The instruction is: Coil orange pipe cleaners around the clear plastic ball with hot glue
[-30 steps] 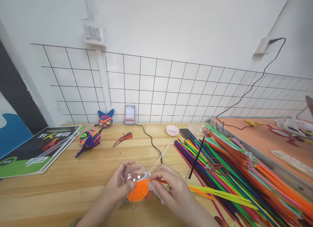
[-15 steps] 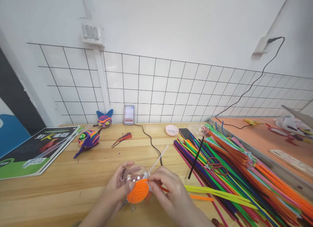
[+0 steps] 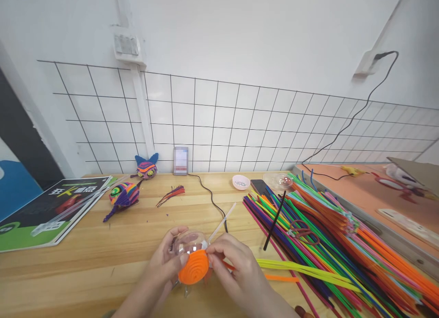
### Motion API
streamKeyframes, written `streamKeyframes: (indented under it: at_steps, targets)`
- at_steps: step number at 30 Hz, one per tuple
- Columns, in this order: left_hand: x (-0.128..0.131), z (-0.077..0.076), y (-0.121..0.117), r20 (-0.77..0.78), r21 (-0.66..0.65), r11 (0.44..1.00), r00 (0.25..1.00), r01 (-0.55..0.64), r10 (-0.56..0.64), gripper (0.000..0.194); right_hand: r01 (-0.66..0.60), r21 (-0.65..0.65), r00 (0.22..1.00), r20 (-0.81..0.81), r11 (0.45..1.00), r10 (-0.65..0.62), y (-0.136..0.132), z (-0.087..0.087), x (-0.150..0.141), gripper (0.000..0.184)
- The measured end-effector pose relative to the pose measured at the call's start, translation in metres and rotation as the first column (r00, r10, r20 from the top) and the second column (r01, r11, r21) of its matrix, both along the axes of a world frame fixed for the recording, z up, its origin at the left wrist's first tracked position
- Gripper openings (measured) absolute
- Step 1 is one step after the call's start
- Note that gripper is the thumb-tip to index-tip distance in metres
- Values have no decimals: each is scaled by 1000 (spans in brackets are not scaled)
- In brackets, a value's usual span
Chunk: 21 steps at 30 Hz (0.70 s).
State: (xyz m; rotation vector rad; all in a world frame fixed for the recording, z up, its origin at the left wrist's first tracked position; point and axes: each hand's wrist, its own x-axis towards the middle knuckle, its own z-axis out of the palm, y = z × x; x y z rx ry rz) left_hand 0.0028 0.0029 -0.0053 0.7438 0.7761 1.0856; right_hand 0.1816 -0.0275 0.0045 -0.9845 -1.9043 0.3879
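Observation:
My left hand (image 3: 165, 264) is wrapped round a clear plastic ball (image 3: 190, 241), its thumb pressed on top. Over the near side of the ball lies a flat spiral of orange pipe cleaner (image 3: 194, 269). At the spiral's right edge my right hand (image 3: 236, 263) pinches the orange pipe cleaner between thumb and forefinger; the fingertips partly hide it. Just behind these fingers a thin whitish stick (image 3: 224, 220) slants up from the ball. To the right of the hand, yellow pipe cleaners (image 3: 302, 270) and an orange length (image 3: 283, 278) lie on the table.
A heap of coloured pipe cleaners (image 3: 329, 245) fills the right, with scissors (image 3: 303, 232) on it. Farther back are a pink bowl (image 3: 241, 182), a clear plastic half-shell (image 3: 278, 182) and a phone (image 3: 181, 161). Two striped figures (image 3: 125, 194) and a magazine (image 3: 51, 213) are left.
The orange strand at the spiral's upper right edge now lies closer against the ball. My right fingertips have shifted slightly; the left hand keeps its grip.

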Motion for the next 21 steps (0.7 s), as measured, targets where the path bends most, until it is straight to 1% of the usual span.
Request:
streamKeyframes:
  at_steps: [8,12,16,21]
  targets:
    - [0,0,-2,14,-20,1000,1000,-11,11,51,3,32,1000,6,999,-3,0,1,-1,17]
    - [1,-3,-1,16,-27,999,999,-30,31,52,-6,84,1000,29,996,4,1,-2,-1,19]
    - [0,-5,0,49,-24,999,999,-23,24,48,-14,142,999,53,990,6,1,-5,1,27]
    - [1,-4,-2,78,-4,1000,997,1,-1,45,-53,181,997,70,982,41,0,-3,0,39]
